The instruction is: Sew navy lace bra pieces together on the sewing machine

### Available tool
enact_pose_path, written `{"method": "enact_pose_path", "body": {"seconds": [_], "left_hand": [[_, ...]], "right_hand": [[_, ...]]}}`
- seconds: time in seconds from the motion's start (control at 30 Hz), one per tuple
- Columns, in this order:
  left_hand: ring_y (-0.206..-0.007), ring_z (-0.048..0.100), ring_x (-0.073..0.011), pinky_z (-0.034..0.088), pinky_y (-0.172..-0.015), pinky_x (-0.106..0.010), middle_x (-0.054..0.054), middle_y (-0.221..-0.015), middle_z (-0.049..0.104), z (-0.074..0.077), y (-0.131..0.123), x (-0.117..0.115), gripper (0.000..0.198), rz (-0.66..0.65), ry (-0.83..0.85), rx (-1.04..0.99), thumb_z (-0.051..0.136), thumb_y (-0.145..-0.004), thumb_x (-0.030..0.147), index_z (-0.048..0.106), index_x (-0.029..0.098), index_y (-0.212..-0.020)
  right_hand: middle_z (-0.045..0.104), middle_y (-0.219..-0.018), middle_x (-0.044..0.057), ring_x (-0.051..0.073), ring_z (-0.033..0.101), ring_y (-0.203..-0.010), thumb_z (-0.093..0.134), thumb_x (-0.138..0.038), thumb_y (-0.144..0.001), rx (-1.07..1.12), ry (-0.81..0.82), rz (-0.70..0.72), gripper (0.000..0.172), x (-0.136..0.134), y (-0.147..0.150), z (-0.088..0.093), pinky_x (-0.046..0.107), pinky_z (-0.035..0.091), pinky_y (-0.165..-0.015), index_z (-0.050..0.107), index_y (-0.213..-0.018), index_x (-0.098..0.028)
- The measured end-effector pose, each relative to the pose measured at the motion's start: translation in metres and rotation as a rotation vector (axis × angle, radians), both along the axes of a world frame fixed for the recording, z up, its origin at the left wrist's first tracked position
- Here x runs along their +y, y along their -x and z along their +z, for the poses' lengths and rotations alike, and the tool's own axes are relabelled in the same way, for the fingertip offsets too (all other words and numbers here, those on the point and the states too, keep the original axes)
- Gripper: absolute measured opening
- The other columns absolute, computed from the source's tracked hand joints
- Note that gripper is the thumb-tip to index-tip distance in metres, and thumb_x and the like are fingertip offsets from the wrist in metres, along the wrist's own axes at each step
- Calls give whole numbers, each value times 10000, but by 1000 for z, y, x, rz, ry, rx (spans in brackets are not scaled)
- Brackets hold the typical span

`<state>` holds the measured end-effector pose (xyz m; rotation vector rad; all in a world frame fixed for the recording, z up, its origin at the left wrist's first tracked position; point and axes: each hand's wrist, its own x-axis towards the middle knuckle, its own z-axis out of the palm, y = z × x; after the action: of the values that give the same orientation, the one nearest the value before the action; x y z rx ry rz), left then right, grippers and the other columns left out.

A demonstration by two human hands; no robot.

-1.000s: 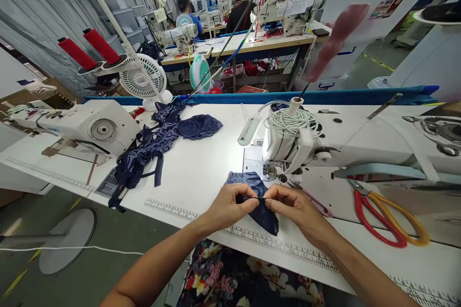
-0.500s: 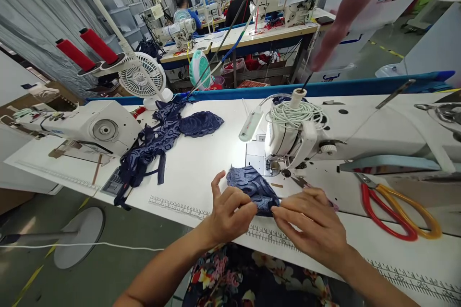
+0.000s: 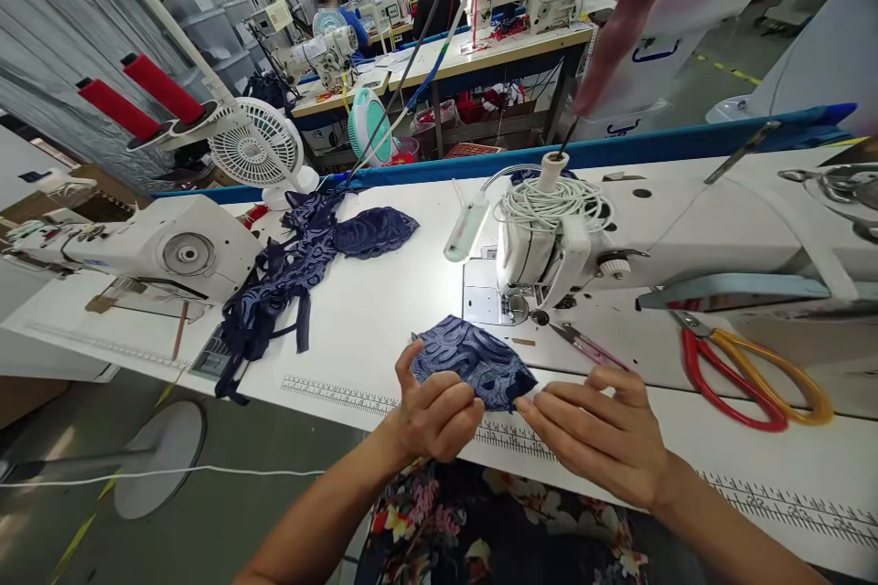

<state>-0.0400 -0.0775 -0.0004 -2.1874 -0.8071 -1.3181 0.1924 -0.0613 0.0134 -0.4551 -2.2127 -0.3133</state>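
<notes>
A navy lace-patterned fabric piece (image 3: 473,358) lies spread at the table's front edge, just before the sewing machine's needle area (image 3: 511,303). My left hand (image 3: 439,411) is closed on its lower left edge, fingers curled and the index finger raised along the side. With thumb and fingertips, my right hand (image 3: 596,430) pinches the piece's lower right corner. Beyond my right hand, pink-handled thread snips (image 3: 590,347) lie on the machine bed. What sits between the fingertips of each hand is partly hidden.
A heap of navy lace pieces with straps (image 3: 288,270) lies left on the white table (image 3: 370,311). Scissors with red and orange handles (image 3: 754,375) rest at right. A second machine (image 3: 185,247) and a white fan (image 3: 257,142) stand at left. Two people sit farther back.
The fabric piece has been turned and spread flatter, its left end moving left with my left hand. My right hand still pinches its corner. The whole view has shifted slightly.
</notes>
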Motion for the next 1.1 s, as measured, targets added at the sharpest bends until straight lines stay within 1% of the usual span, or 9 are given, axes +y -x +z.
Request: {"method": "enact_pose_path", "body": {"seconds": [0.13, 0.3, 0.5, 0.67, 0.73, 0.8, 0.93, 1.0, 1.1], "left_hand": [[-642, 589, -96, 273, -1112, -627, 61, -644, 599, -4, 1, -1, 178, -1, 15, 5, 526, -790, 36, 484, 182, -698], [-626, 587, -100, 290, -1107, -613, 61, -636, 593, -1, 0, -2, 191, -3, 16, 5, 528, -791, 38, 460, 183, -686], [-620, 581, -97, 276, -1125, -592, 62, -633, 599, 0, 2, -4, 186, -7, 67, 15, 529, -790, 38, 472, 190, -700], [-723, 625, -128, 365, -1098, -529, 19, -741, 646, 0, -4, -3, 71, -37, 186, 27, 573, -857, 121, 573, 190, -870], [-726, 621, -123, 401, -1076, -486, 19, -749, 639, 4, -9, -1, 103, -34, 240, 19, 601, -854, 114, 589, 192, -921], [-712, 609, -113, 413, -1064, -467, 25, -746, 629, 10, -13, 0, 111, -22, 300, -20, 600, -865, 105, 591, 196, -927], [-711, 608, -113, 407, -1053, -457, 21, -768, 644, 20, -18, 2, 24, -23, 454, -124, 600, -912, 198, 587, 200, -932], [-724, 621, -119, 404, -1048, -451, 17, -786, 667, 22, -18, 3, 30, -34, 507, -150, 598, -920, 227, 583, 202, -928], [-726, 628, -121, 409, -1031, -438, 19, -796, 687, 20, -16, 5, 31, -51, 540, -139, 561, -924, 182, 582, 204, -926]], "right_hand": [[744, -886, -64, 145, 692, -811, 772, -80, -746, 13, -11, -4, 262, 0, 3, -1, 334, 455, -656, 699, -922, -261], [739, -900, -48, 134, 680, -851, 759, -68, -755, 46, 19, -1, 283, -1, 4, -4, 337, 448, -708, 682, -978, -223], [750, -897, -28, 138, 682, -861, 755, -30, -749, -43, 34, 38, 320, -1, 1, -1, 350, 439, -732, 674, -1006, -203], [732, -834, -5, 153, 674, -789, 751, -35, -753, 31, 113, -11, 308, 0, 9, 5, 366, 430, -771, 636, -986, -201], [712, -812, 7, 152, 653, -757, 718, -36, -778, 58, 159, -36, 266, 2, 14, 8, 373, 428, -774, 623, -967, -199], [689, -806, 13, 149, 634, -745, 675, -41, -809, 99, 245, -49, 236, 4, 17, 11, 370, 430, -774, 619, -968, -207], [657, -830, 25, 167, 609, -776, 624, -61, -841, 190, 454, -9, 212, 8, 21, 13, 357, 434, -742, 610, -975, -225], [650, -834, 29, 170, 594, -776, 609, -62, -851, 205, 499, 1, 202, 10, 22, 13, 356, 427, -729, 606, -970, -224], [651, -838, 27, 170, 590, -774, 603, -78, -861, 194, 492, -12, 183, 13, 23, 12, 356, 416, -727, 612, -968, -227]]}}
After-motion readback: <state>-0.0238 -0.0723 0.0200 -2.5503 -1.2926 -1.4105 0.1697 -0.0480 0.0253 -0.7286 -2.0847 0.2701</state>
